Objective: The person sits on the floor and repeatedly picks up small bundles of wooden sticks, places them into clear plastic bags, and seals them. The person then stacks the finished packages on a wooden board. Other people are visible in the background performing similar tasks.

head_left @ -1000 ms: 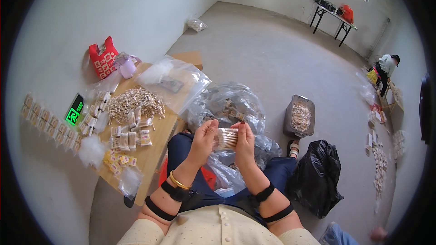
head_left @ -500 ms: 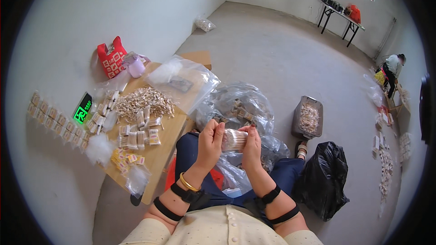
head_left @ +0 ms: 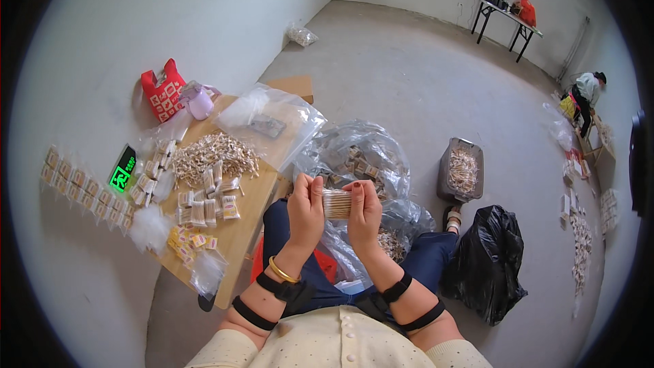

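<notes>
Between my two hands, above my lap, is a bundle of cotton swabs (head_left: 337, 204) with its sticks showing side by side. My left hand (head_left: 305, 212) grips its left end with closed fingers. The right end is pinched in my right hand (head_left: 364, 215). Whether a clear wrapper covers the bundle, I cannot tell. Behind and below my hands lies a large clear plastic bag (head_left: 364, 157) with more swab bundles inside. On the wooden table (head_left: 235, 259) to my left are a heap of loose cotton swabs (head_left: 214, 155) and several packed bundles (head_left: 204, 208).
A grey bin of swabs (head_left: 463, 170) and a black plastic bag (head_left: 485, 266) stand on the floor at right. The table also bears a purple jug (head_left: 199, 102), small yellow packets (head_left: 187, 242) and clear bags. Another person (head_left: 586, 95) bends over at far right.
Both hands have shifted slightly left with the swab bundle. Its sticks now lie more level and show more plainly. The view has tilted a little.
</notes>
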A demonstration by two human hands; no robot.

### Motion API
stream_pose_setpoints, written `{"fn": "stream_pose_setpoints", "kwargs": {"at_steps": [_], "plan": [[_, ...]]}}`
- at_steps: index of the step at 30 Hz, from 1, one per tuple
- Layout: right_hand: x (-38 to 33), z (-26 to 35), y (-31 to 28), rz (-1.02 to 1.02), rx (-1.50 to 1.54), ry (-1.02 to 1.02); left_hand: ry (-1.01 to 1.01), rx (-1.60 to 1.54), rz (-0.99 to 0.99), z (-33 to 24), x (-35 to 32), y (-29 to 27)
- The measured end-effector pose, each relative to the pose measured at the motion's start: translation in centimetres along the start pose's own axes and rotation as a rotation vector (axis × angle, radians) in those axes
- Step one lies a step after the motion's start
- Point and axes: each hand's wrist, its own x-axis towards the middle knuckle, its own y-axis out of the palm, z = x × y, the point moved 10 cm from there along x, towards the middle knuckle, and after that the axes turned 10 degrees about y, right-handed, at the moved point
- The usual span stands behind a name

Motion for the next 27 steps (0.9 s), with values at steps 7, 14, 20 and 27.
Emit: {"fn": "stream_pose_setpoints", "kwargs": {"at_steps": [7, 14, 20, 27], "plan": [[0.9, -2.1, -1.8, 0.013, 0.044, 0.116, -0.112, -0.178, 0.037, 0.0, -0.9, 0.3], [1.6, -2.9, -4.1, -0.048, 0.063, 0.118, -0.205, -0.413, 0.108, 1.5, -1.6, 1.9], [1.7, -3.8, -6.4, -0.112, -0.022, 0.084, -0.444, -0.501, 0.274, 2.7, -3.3, 3.4], [2.0, -11.2, -17.3, -0.224, -0.352, 0.172, -0.456, -0.496, 0.226, 5.1, -3.9, 1.0]]}}
